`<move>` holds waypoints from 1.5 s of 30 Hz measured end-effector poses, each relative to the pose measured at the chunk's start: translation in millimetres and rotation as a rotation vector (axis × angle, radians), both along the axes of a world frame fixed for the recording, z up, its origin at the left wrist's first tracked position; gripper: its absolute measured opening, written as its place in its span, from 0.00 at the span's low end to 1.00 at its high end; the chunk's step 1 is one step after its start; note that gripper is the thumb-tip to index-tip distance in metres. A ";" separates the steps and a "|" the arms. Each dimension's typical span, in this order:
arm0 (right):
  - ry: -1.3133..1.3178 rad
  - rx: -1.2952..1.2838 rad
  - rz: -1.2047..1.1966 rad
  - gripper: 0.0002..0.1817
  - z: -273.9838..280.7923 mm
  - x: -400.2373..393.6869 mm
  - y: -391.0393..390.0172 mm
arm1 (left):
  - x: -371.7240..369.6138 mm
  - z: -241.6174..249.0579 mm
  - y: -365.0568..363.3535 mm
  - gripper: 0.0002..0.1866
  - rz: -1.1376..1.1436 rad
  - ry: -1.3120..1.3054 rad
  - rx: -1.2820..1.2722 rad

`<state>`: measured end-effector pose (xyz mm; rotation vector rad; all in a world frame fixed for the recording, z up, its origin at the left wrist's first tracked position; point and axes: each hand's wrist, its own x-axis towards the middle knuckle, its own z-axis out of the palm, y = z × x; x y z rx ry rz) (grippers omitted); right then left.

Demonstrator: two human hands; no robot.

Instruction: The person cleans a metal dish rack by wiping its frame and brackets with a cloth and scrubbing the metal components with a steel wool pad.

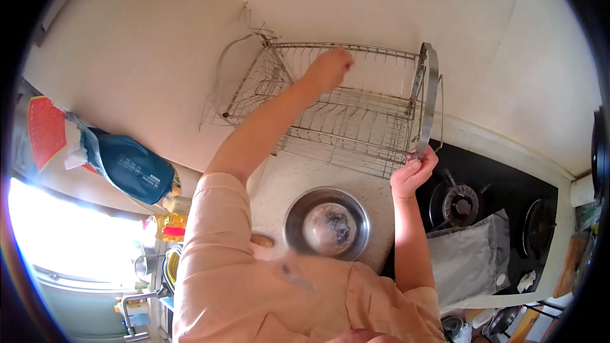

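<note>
Both hands on the wire dish rack (343,108) — repositioning in hand.
Rack sits on the counter beside the stove (489,197), behind the steel bowl (327,223). Left hand (330,68) closed around the rack's top rail; right hand (414,170) pinching its end frame. Next move likely calls for an even two-handed lift.

One dish rack (356,111), one steel bowl (327,223), two burners (460,203).

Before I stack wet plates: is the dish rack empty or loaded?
Empty. The dish rack shows only bare wire on both tiers; left hand reaches its top, right hand holds its side frame.
</note>
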<state>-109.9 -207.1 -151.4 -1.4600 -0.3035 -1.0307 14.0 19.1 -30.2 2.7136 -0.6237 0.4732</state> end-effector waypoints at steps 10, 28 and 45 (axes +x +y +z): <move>0.005 -0.036 0.022 0.22 8.6 -3.5 -1.2 | -34.6 50.1 14.4 0.06 -0.117 0.803 0.089; 0.010 -0.030 -0.021 0.22 11.9 -6.1 1.1 | -18.8 -8.2 26.8 0.07 -0.014 0.251 0.078; -0.020 -0.043 -0.011 0.24 2.6 -4.4 -1.0 | 49.2 14.2 36.9 0.03 0.179 -0.021 -0.069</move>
